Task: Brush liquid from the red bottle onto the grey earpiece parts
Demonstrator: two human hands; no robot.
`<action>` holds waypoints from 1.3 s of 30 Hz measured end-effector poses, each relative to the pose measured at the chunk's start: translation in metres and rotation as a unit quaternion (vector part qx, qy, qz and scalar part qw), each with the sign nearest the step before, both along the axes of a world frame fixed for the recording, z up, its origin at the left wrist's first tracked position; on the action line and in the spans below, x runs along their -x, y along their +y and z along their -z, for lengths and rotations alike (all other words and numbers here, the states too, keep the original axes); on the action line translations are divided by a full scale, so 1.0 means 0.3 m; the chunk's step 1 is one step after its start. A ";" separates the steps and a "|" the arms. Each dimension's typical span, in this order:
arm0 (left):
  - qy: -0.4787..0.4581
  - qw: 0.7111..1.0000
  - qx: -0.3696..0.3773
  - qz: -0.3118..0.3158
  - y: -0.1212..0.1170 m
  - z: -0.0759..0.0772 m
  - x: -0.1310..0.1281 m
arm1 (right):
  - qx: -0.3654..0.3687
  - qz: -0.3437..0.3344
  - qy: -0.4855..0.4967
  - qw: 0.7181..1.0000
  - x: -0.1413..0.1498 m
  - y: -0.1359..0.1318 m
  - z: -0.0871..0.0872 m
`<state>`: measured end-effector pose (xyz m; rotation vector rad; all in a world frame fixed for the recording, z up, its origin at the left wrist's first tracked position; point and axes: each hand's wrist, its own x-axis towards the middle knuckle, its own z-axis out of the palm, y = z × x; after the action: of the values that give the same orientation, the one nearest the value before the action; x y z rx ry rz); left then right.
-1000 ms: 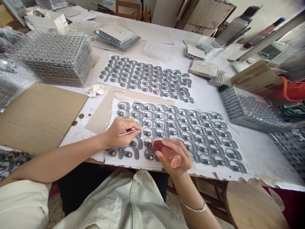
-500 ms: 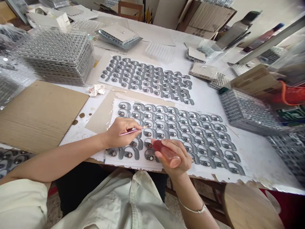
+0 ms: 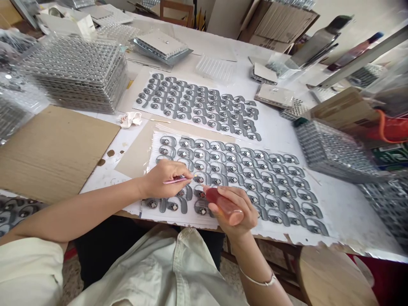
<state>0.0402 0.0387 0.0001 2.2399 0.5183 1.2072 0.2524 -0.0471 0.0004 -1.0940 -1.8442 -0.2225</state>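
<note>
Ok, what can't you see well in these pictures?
All in the head view:
- Thin pink brush: tip too small and blurred to read.
- Grey pieces: some hidden under the left hand.
- Reddish bottle: partly covered by the right hand.
- Stacked trays: cut off by the right edge.

The fine brush (image 3: 177, 180) has a slim, glossy pink handle, and the squeeze bottle (image 3: 225, 206) is smooth, translucent red plastic. The grey pieces (image 3: 242, 182) look matt, each with a shiny metal centre, on a white paper sheet (image 3: 155, 148). At left, the cardboard (image 3: 54, 153) is matt brown and the stacked trays (image 3: 76, 72) are glossy clear plastic. The near-right stool (image 3: 331, 276) is smooth pale wood; the near-left sleeve (image 3: 32, 272) is creased cream cloth.
</note>
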 end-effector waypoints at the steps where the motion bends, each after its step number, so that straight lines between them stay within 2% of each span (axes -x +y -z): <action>1: 0.010 1.000 -0.009 0.013 -0.001 0.000 0.001 | 0.000 0.000 -0.001 1.000 0.000 0.001 -0.001; 5: 0.051 0.997 -0.030 0.041 -0.003 -0.001 0.003 | 0.002 -0.002 -0.009 1.000 -0.001 -0.001 -0.005; 9: 0.070 0.996 -0.015 0.047 -0.003 0.001 0.003 | -0.001 -0.002 0.000 1.000 -0.002 -0.008 -0.005; 12: 0.076 0.996 0.022 0.045 -0.002 -0.002 0.003 | -0.012 -0.003 0.006 1.000 -0.003 -0.010 -0.004; 18: 0.069 0.986 0.146 0.027 -0.002 -0.016 0.003 | -0.007 -0.002 -0.011 1.000 -0.003 -0.001 0.003; 26: 0.073 0.981 0.176 0.020 -0.004 -0.010 0.000 | -0.003 -0.010 -0.025 1.000 0.003 -0.002 0.009; 29: 0.069 0.985 0.158 0.019 0.000 -0.011 0.000 | -0.009 -0.013 -0.003 1.000 -0.002 -0.008 0.017; 32: 0.059 0.992 0.115 0.009 0.007 -0.030 0.005 | -0.015 -0.001 0.118 0.993 -0.021 -0.006 0.027; 36: 0.044 0.999 0.021 -0.022 -0.034 -0.080 0.018 | -0.037 0.012 0.337 0.941 -0.056 0.013 0.021; 39: 0.053 0.994 -0.092 -0.018 -0.121 -0.100 0.017 | -0.067 0.016 0.400 0.914 -0.068 0.018 0.008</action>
<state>0.0350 0.0023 0.0303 2.4710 0.5091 1.2005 0.2729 -0.0417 -0.0019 -0.9244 -1.0570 0.0828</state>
